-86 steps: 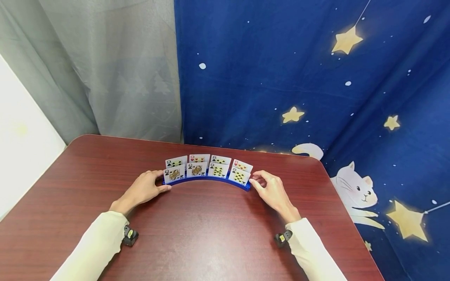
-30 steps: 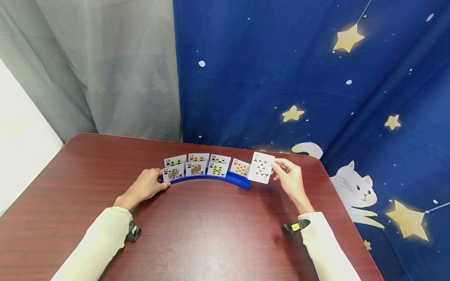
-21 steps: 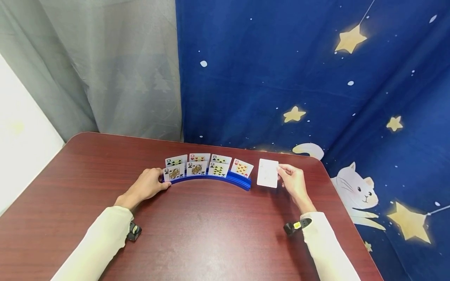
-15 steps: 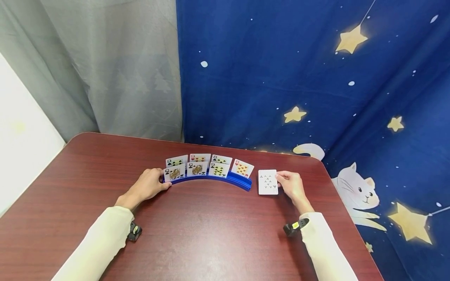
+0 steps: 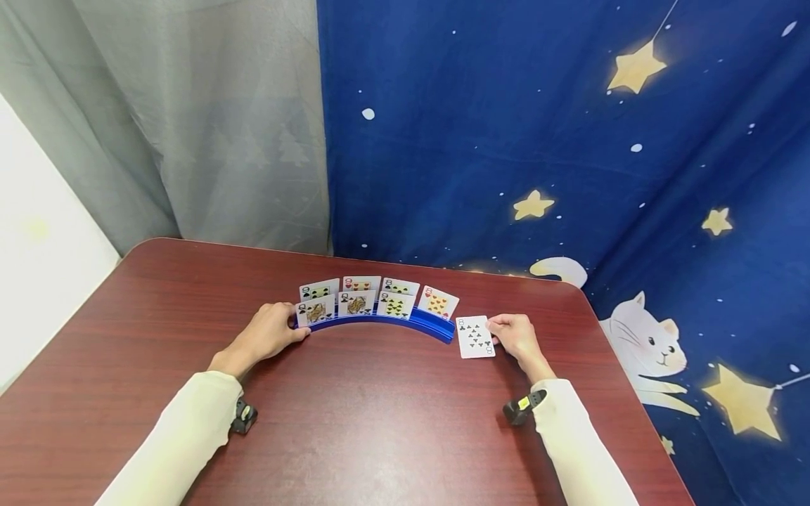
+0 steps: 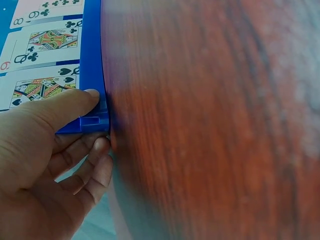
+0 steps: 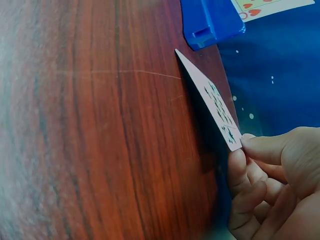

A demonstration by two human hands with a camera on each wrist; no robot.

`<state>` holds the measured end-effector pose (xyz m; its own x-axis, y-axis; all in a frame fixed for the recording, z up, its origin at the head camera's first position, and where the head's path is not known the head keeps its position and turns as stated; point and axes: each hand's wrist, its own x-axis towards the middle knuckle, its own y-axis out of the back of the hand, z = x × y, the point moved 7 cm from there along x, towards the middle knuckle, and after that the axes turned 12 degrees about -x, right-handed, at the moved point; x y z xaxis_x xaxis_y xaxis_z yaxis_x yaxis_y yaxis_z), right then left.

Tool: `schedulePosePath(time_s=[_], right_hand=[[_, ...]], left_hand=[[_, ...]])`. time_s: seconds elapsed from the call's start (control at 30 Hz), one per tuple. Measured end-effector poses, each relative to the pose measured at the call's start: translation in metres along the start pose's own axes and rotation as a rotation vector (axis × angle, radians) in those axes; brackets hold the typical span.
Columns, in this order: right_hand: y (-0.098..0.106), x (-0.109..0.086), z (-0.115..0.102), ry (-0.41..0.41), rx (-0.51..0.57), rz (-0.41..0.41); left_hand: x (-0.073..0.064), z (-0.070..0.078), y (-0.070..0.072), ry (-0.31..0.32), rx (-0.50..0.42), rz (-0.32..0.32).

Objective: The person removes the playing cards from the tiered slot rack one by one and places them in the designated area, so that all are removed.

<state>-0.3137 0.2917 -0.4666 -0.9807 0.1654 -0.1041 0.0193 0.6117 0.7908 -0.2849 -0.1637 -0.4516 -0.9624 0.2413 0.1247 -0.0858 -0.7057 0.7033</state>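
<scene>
A curved blue card holder (image 5: 433, 325) stands on the table with playing cards upright in two rows. My left hand (image 5: 262, 333) grips its left end; in the left wrist view the thumb lies on the blue front strip (image 6: 92, 55) beside a queen of spades (image 6: 42, 90). Off the holder's right end, my right hand (image 5: 515, 336) pinches a clubs playing card (image 5: 475, 337) by its right edge, face up. The right wrist view shows this card (image 7: 212, 102) tilted over the table with a shadow beneath; whether its far corner touches is unclear. A hearts card (image 5: 438, 303) stands alone in the rightmost back slot.
The dark red wooden table (image 5: 367, 422) reaches to a grey curtain (image 5: 240, 126) and a blue star-patterned curtain (image 5: 455, 140) behind it. Each wrist wears a black strapped device, such as the right one (image 5: 522, 409).
My right hand has drawn the clubs card out of the holder's right front slot, carried it rightward, lowered it toward the table and shifted slightly left. The left hand keeps its place.
</scene>
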Motion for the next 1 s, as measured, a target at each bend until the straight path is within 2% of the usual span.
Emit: schedulePosePath(time_s=[0.27, 0.83, 1.0], right_hand=[[0.002, 0.0, 0.0, -0.002, -0.066, 0.021], [0.005, -0.002, 0.002, -0.031, -0.075, -0.005], [0.011, -0.005, 0.0, -0.006, -0.063, 0.025]], left_hand=[[0.001, -0.001, 0.001, 0.012, 0.011, -0.018], [0.002, -0.001, 0.0, 0.017, 0.011, -0.03], [0.002, 0.0, 0.0, 0.014, 0.012, -0.024]])
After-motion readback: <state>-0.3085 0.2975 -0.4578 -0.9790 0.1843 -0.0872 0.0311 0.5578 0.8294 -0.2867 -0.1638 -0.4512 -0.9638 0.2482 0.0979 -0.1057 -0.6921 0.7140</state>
